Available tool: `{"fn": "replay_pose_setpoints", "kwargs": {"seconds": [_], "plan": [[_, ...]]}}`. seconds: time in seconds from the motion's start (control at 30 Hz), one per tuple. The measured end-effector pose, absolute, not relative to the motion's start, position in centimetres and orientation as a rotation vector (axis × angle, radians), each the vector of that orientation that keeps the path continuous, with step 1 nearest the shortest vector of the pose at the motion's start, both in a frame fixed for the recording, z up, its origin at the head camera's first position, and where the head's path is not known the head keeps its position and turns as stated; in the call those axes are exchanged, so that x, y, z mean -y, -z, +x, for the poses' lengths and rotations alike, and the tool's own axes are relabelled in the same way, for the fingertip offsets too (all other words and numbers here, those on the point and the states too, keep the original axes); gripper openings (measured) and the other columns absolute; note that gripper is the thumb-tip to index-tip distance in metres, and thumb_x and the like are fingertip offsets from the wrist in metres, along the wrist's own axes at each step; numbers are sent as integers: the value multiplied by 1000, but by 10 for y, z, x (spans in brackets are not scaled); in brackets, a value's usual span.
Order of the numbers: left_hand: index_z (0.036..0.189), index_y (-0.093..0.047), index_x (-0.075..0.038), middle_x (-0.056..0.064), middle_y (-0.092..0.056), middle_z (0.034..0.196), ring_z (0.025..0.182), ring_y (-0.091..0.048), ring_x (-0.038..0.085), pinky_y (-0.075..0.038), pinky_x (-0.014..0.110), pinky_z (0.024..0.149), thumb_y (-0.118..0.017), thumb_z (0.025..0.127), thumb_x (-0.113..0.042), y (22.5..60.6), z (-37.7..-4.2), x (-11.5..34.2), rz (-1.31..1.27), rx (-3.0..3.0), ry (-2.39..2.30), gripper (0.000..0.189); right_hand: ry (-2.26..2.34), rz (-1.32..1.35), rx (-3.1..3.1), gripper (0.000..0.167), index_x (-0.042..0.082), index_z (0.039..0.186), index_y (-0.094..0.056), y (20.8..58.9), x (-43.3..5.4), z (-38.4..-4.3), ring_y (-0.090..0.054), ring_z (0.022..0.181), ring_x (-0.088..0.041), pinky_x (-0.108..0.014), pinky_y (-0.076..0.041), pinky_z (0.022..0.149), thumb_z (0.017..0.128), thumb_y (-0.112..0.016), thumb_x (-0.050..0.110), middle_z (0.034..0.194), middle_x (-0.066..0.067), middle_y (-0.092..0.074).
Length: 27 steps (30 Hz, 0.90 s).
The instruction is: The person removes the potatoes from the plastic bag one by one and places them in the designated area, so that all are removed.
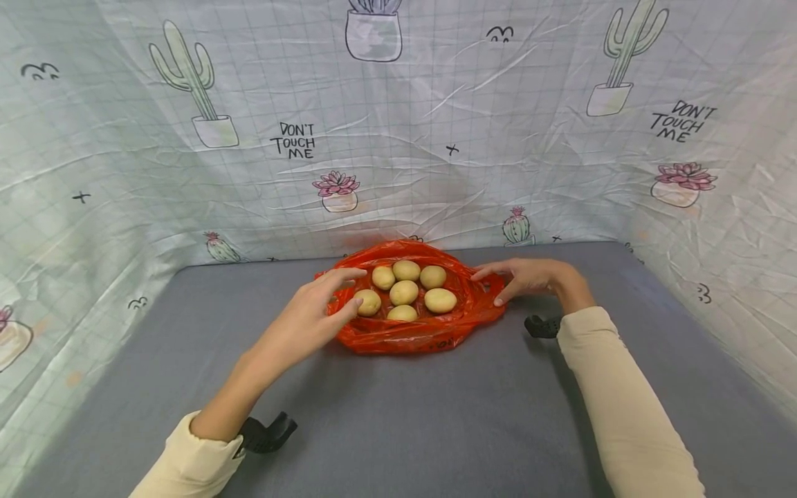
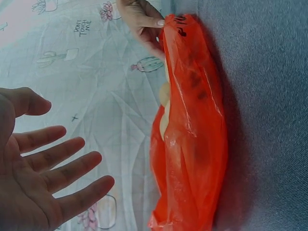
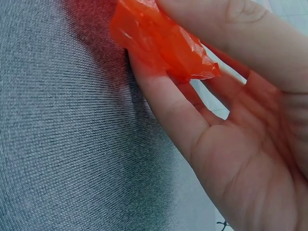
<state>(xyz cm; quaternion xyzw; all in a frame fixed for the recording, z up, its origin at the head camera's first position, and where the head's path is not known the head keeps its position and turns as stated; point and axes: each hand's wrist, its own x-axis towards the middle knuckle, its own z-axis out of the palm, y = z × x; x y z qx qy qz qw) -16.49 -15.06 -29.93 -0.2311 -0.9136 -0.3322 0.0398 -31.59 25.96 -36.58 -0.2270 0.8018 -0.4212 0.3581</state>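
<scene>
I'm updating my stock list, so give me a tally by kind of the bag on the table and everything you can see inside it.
Potatoes in view: 7
Red bag: 1
Total: 8

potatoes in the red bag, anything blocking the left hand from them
Nothing visible does: the red bag gapes open upward, and the left hand hovers by its left rim, with no object between it and the potatoes.
</scene>
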Motion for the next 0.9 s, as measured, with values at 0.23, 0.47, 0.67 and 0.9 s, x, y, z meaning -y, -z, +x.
{"fn": "replay_pose_setpoints", "kwargs": {"seconds": [0.23, 0.47, 0.67, 0.9], "plan": [[138, -59, -12, 7, -62, 138, 130, -55, 30, -44, 53, 107, -64, 101, -26, 304, -184, 151, -718, 2833, 952, 40, 1093, -544, -2060, 74, 5, 153, -44, 367, -257, -317, -3, 154, -40, -55, -23, 120, 87, -78, 7, 169, -20, -6], [132, -62, -7, 9, -66, 132, 124, -61, 33, -48, 51, 104, -68, 99, -22, 307, -206, 148, -764, 2911, 928, 37, 1094, -519, -2091, 74, 6, 152, -46, 368, -256, -315, -6, 154, -40, -56, -21, 121, 86, -78, 6, 169, -20, -9], [132, -62, -4, 13, -65, 131, 123, -60, 35, -48, 52, 103, -70, 97, -19, 310, -220, 148, -782, 2974, 907, 39, 1087, -510, -2106, 73, 8, 152, -46, 368, -255, -314, -8, 154, -39, -55, -22, 121, 86, -79, 7, 168, -19, -12], [134, -61, -1, 17, -64, 134, 123, -60, 36, -49, 51, 102, -72, 96, -17, 312, -229, 146, -762, 3056, 890, 43, 1085, -480, -2112, 74, 11, 152, -48, 366, -255, -313, -7, 154, -38, -54, -21, 121, 85, -80, 9, 169, -17, -10]]}}
